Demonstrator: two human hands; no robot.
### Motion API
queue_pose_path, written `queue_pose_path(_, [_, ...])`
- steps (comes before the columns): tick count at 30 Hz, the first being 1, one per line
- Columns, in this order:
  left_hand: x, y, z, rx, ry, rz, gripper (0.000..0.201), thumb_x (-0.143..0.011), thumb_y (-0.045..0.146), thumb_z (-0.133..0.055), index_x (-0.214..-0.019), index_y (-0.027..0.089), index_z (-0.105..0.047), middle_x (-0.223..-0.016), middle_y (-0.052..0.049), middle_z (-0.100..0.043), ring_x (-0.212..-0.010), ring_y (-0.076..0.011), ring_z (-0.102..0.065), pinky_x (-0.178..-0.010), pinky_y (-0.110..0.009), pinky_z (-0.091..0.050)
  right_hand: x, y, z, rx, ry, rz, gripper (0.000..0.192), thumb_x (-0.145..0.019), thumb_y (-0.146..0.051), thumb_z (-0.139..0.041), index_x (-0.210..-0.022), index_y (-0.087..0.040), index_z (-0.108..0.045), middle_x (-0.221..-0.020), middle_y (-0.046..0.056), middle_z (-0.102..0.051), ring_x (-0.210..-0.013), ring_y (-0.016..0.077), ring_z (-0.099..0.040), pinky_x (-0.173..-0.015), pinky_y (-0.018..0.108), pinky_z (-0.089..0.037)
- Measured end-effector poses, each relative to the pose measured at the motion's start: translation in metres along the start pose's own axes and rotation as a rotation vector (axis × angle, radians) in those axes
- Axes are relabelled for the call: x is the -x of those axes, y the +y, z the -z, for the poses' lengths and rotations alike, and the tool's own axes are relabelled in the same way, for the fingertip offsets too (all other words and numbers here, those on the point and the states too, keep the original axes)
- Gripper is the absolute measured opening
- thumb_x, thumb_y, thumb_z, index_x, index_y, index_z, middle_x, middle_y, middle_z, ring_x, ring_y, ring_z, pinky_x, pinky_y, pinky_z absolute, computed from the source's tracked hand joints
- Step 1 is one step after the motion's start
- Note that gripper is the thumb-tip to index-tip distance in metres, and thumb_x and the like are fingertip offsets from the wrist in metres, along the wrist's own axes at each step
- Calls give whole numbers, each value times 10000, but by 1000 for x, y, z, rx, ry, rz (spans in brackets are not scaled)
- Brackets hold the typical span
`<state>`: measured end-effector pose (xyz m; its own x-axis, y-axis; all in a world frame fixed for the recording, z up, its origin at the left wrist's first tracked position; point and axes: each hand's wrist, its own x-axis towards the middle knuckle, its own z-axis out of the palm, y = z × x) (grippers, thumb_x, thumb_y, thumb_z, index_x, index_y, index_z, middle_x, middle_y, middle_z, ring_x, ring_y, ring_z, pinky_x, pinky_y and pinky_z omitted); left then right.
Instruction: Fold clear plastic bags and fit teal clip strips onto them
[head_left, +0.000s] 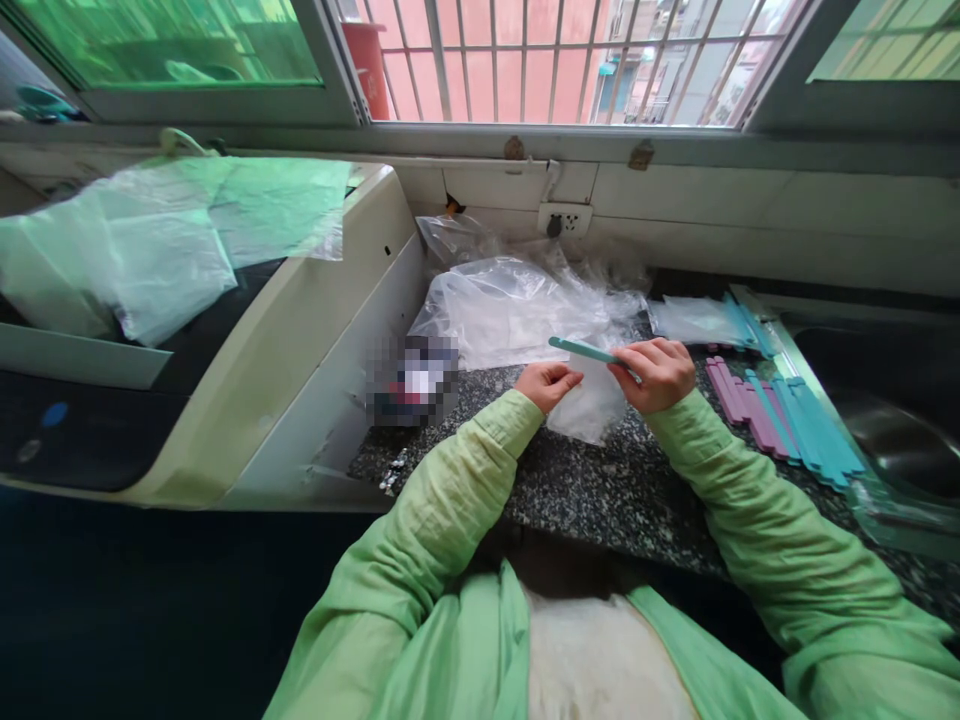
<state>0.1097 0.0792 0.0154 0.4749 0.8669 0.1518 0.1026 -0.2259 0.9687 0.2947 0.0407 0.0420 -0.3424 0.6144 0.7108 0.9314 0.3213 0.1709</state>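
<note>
My right hand [660,374] is closed on a slim teal strip [585,350], which points to the left with its rounded end free. My left hand [549,384] is pinched just below the strip. Whatever its fingertips hold is too small to make out. Behind and under those fingertips is a small clear plastic bag [589,412], near the counter; I cannot tell whether the left fingers grip it. To the right of my right hand lie purple strips [739,405] and teal strips [817,430], spread side by side.
A pile of clear plastic bags [517,300] covers the back of the dark speckled counter [600,500]. A filled bag [697,320] lies by the sink [900,430]. On the left stands a washing machine [315,330] with plastic sheets [172,260] on top. A blurred item [412,380] sits beside it.
</note>
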Motion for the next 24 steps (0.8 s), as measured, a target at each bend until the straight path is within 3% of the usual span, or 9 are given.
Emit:
queue_pose_path(4, [-1,2,4,63,27,-14,470,-594,594,-612,-540,138,-515,-456,51,-379,-469,-56,-329,-462,-217,-261,2,-2,-1,-45,-45,5,210,-787,-365,-521,-816,-221,-671,-756,14,-689,-694,153,-539,-677,292,-327])
queue_pose_path(8, [-2,7,8,139,86,8,511,-547,633,-614,-628,132,-567,-471,48,-412,-461,-54,-344,-450,-215,-248,2,-9,-1,-106,-59,45,197,-781,-367,-534,-823,-232,-671,-749,5,-688,-693,144,-534,-682,291,-322])
queue_pose_path(12, [-1,12,9,121,152,73,471,-525,585,-656,-596,125,-589,-418,59,-371,-419,-42,-300,-425,-220,-212,4,-15,-2,-175,-29,47,177,-768,-357,-554,-809,-231,-671,-730,8,-683,-678,143,-544,-673,296,-341])
queue_pose_path(15, [0,15,9,160,197,72,447,-511,557,-677,-592,126,-591,-433,52,-400,-430,-45,-324,-429,-220,-234,5,-14,-8,-350,-11,-132,257,-736,-408,-581,-884,-209,-649,-783,38,-674,-705,159,-563,-683,309,-397])
queue_pose_path(19, [1,17,12,233,287,48,471,-469,566,-691,-601,124,-595,-474,39,-454,-456,-49,-361,-441,-215,-269,6,-11,-21,-813,-104,-533,630,-610,-629,-597,-1029,-159,-583,-847,82,-653,-659,172,-573,-565,311,-448])
queue_pose_path(21, [0,18,14,266,326,35,483,-450,571,-699,-598,122,-595,-483,37,-465,-461,-48,-368,-442,-212,-275,6,-12,-25,-1027,-244,-630,634,-539,-687,-603,-889,-159,-628,-756,64,-652,-612,169,-566,-532,308,-447])
queue_pose_path(24, [-1,19,17,315,377,16,478,-432,559,-718,-580,125,-583,-493,38,-470,-473,-47,-375,-448,-206,-286,8,-15,-26,-1185,-399,-687,492,-506,-631,-669,-661,-165,-640,-630,35,-636,-563,152,-545,-541,306,-448])
